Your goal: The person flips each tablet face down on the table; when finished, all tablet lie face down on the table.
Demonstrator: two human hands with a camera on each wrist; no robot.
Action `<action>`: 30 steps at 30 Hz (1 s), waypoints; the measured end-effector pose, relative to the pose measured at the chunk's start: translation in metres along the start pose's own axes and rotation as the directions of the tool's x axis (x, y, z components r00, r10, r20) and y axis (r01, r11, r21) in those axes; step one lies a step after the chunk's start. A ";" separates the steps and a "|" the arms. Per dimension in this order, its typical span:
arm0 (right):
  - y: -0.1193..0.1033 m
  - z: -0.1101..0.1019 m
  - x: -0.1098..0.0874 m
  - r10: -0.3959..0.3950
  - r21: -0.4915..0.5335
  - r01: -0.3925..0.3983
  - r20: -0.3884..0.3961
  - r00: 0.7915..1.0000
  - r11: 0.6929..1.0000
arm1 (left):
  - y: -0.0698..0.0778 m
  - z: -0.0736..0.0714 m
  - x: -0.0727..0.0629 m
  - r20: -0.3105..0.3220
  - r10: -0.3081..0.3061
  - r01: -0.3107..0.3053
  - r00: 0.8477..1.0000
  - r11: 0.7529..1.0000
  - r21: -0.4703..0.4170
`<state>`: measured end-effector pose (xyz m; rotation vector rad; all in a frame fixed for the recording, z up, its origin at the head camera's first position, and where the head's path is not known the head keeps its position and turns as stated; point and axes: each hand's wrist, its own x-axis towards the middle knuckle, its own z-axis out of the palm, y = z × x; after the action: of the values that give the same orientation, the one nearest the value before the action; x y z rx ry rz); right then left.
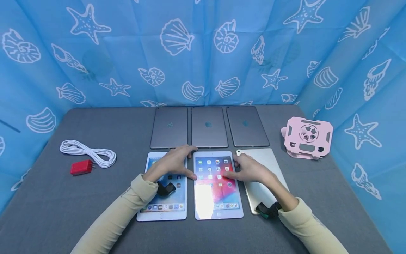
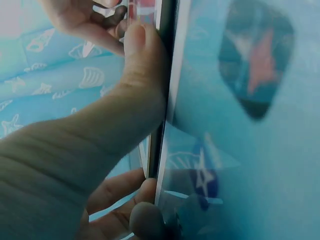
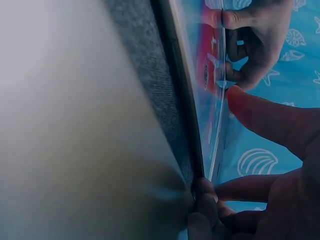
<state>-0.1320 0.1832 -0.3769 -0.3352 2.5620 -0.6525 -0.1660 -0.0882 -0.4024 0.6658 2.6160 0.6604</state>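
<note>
A white-framed tablet point(image 1: 222, 194) lies screen up between both hands, its screen lit with app icons. At its left edge is my left hand point(image 1: 172, 160), thumb on the edge and fingers by the upper corner. My right hand point(image 1: 252, 171) holds the opposite side, fingers curled at the edge and thumb over the screen. Under the left wrist lies a second lit tablet point(image 1: 163, 206), partly covered by that hand. Beneath the right forearm a gold tablet point(image 1: 272, 158) rests back up. In the right wrist view the right fingers point(image 3: 205, 195) meet the middle tablet's edge.
Three dark grey tablets lie back up in a row behind: left point(image 1: 168, 132), middle point(image 1: 209, 132) and right point(image 1: 248, 130). A pink case point(image 1: 295, 135) sits at the right. A coiled white cable point(image 1: 95, 151) and a red charger plug point(image 1: 80, 168) are at the left.
</note>
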 end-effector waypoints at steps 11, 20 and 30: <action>0.002 0.005 -0.004 0.004 0.093 -0.006 0.032 0.999 0.996 | 0.003 0.001 0.000 -0.030 -0.030 0.031 0.999 0.999 0.019; 0.011 0.000 -0.005 0.033 0.410 -0.096 0.160 0.987 0.907 | 0.006 0.004 0.001 -0.041 -0.035 0.035 0.999 0.999 0.007; 0.021 0.002 -0.006 0.048 0.669 -0.142 0.157 0.986 0.729 | 0.007 0.005 0.000 -0.039 -0.033 0.031 0.999 0.999 -0.035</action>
<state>-0.1281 0.2021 -0.3869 0.0132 2.0107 -1.4110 -0.1613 -0.0809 -0.4029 0.6049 2.6397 0.7146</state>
